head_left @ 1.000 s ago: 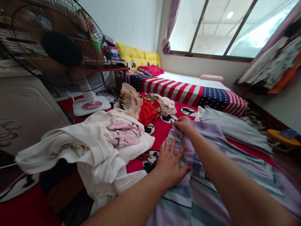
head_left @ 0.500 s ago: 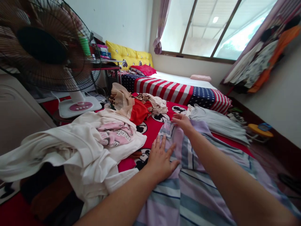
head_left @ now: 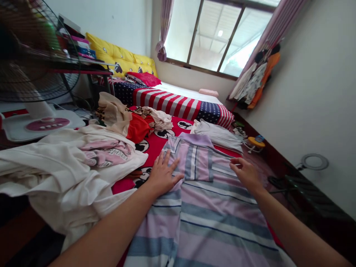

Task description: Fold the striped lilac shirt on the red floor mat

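A striped polo shirt (head_left: pixel 222 207) in lilac, grey-blue and white lies spread before me, its lilac collar pointing away. One sleeve is folded in across its upper part. My left hand (head_left: pixel 165 172) rests flat on the shirt's left side, fingers spread. Over the right shoulder edge is my right hand (head_left: pixel 246 174), fingers loosely bent with a small gap at the thumb; no cloth shows between them. Left of the shirt lies a heap of white clothing (head_left: pixel 83 185) with a pink printed patch.
Beneath the clothes is a red cover (head_left: pixel 155 152) with cartoon circles. Beyond lie a red and beige clothes pile (head_left: pixel 139 128) and a folded grey garment (head_left: pixel 219 135). A fan (head_left: pixel 44 118) stands left, a yellow stool (head_left: pixel 256 144) right, a flag-patterned bed (head_left: pixel 167 100) behind.
My right hand has moved from beside the collar to the right shoulder edge, uncovering the folded-in sleeve. My left hand stays flat on the shirt. The view has turned right.
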A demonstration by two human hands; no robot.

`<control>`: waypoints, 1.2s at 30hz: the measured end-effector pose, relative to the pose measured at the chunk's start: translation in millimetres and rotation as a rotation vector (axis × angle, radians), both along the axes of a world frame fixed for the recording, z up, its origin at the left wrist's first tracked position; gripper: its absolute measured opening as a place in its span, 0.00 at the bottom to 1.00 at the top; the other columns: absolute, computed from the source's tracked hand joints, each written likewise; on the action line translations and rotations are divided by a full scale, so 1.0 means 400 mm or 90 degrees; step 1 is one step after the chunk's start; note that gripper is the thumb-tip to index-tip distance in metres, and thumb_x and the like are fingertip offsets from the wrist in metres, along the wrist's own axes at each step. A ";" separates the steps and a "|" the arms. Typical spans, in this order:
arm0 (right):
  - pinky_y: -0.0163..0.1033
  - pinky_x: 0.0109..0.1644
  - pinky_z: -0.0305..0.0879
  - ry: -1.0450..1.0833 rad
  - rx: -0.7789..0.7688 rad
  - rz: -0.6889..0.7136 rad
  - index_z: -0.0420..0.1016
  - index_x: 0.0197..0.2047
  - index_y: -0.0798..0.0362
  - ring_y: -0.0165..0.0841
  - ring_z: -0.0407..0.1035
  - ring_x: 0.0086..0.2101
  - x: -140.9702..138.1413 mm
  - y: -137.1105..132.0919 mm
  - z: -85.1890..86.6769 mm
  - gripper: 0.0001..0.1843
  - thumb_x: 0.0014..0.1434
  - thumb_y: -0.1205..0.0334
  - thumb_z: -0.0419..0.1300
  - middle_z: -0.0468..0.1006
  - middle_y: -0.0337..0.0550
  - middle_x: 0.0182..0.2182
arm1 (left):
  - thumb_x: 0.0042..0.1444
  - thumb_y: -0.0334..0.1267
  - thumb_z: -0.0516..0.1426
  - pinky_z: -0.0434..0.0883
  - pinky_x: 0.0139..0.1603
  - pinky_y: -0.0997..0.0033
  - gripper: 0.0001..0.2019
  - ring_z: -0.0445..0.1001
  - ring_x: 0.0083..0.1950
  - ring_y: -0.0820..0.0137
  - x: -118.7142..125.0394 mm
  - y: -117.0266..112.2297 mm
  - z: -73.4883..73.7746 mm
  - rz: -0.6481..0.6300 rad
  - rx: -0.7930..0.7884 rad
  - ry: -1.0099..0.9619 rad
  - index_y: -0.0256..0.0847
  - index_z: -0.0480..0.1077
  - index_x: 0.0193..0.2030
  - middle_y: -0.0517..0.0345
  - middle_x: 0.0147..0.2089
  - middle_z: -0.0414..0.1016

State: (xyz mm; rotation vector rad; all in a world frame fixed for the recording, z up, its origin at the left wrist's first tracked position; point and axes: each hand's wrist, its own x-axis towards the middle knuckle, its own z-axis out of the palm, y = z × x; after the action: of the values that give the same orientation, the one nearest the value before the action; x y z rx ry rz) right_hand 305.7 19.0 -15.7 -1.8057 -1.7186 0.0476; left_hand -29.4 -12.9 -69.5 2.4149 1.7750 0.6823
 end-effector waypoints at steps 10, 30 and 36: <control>0.40 0.36 0.65 -0.079 -0.072 -0.145 0.78 0.34 0.51 0.39 0.74 0.34 0.246 -0.140 0.003 0.13 0.48 0.54 0.59 0.80 0.46 0.34 | 0.63 0.45 0.50 0.53 0.68 0.50 0.19 0.54 0.69 0.60 0.024 -0.011 0.040 -0.334 0.028 -0.021 0.49 0.66 0.60 0.55 0.68 0.58; 0.42 0.34 0.66 -0.025 0.040 -0.302 0.76 0.32 0.54 0.42 0.73 0.32 0.181 -0.096 0.017 0.13 0.50 0.55 0.56 0.79 0.52 0.29 | 0.62 0.46 0.51 0.53 0.67 0.50 0.20 0.56 0.68 0.59 0.026 -0.011 0.029 -0.322 0.003 -0.036 0.48 0.66 0.60 0.52 0.67 0.59; 0.41 0.48 0.65 -0.135 0.101 0.016 0.73 0.40 0.48 0.38 0.72 0.44 -0.170 -0.116 0.128 0.09 0.55 0.61 0.57 0.78 0.44 0.46 | 0.62 0.47 0.51 0.57 0.66 0.59 0.23 0.60 0.66 0.61 0.017 -0.005 0.028 -0.304 -0.003 -0.138 0.42 0.63 0.62 0.47 0.66 0.60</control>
State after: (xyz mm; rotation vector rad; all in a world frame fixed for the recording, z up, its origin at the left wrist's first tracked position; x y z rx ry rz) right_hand 237.6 -27.5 35.3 -1.7227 -1.8338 -0.2713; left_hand -22.7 -15.0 -58.2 2.5035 1.0615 0.8311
